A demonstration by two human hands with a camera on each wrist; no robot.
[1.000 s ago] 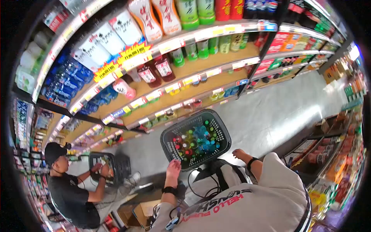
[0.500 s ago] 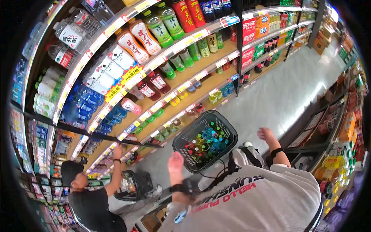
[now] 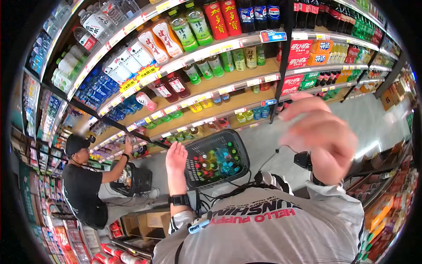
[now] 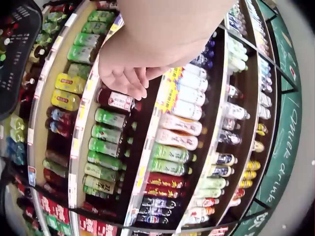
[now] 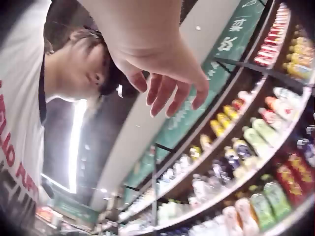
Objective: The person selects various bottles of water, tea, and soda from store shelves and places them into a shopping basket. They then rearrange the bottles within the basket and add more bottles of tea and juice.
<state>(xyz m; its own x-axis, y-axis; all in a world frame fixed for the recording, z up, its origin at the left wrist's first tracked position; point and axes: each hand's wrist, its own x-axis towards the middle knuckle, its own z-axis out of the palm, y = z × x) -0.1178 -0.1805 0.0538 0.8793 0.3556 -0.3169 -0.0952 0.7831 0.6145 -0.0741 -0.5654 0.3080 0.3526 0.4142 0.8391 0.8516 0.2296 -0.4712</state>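
In the head view, a dark basket (image 3: 245, 147) stands on the floor (image 3: 268, 152) in front of the person in the light shirt (image 3: 272, 229), with bottles (image 3: 220, 163) in it, their caps red, green and blue. The left hand (image 3: 176, 157) is just beside the basket's rim, palm up, fingers nearly straight and pressed together. The right hand (image 3: 323, 134) is raised at the other side, blurred, its fingers bent. Beyond the basket, shelves (image 3: 268, 83) carry rows of drinks; at the left, another person in black (image 3: 83, 189) reaches toward them beside a second basket (image 3: 141, 179). In the left wrist view, the left hand's fingers hang close together, loosely bent, in front of a dark red bottle (image 4: 115, 100) with a pale label; whether they touch it, I cannot tell. Part of the basket shows at the upper left. In the right wrist view, the right hand's fingers hang slightly spread and loosely curved, in front of a green sign (image 5: 236, 37), with shelved bottles at the lower right.
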